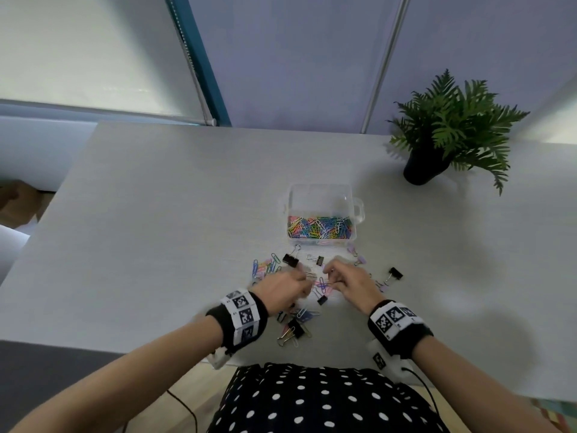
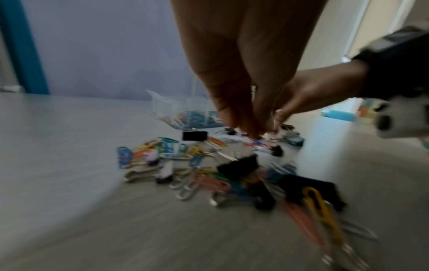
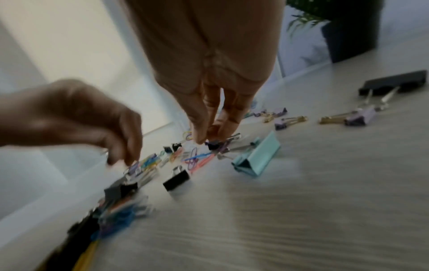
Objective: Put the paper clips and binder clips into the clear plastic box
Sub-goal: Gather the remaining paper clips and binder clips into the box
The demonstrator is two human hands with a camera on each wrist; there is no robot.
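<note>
We note a wide pale table (image 1: 156, 198) with a faint wood grain, matte. At its far right corner stands a fern-like plant (image 1: 452, 120) in a dark tapered pot. Taking the clear plastic box (image 1: 321, 195) as our landmark: it is rectangular, thin-walled, glossy, with a small tab handle on its right side, and its floor is covered by a layer of coloured wire paper clips.

Just in front of the box, toward us, lies the scatter: loose paper clips (image 1: 265, 265) in blue, pink and green to the front left, black binder clips (image 1: 290, 260) with wire handles close to the front wall, small lilac ones by the front right corner, one teal folded-metal clip (image 3: 257, 157) beside the right fingers.

Both hands hang over this scatter, in front of the box and apart from it. Our left hand (image 1: 282, 290) has its fingers bunched downward over the clips; blur keeps us from telling whether it holds anything. Our right hand (image 1: 349, 282) points fingers down, tips pinched on a small dark binder clip (image 3: 214, 145) at table level. Both wrists wear black bands (image 1: 240, 317) with checkered markers.
</note>
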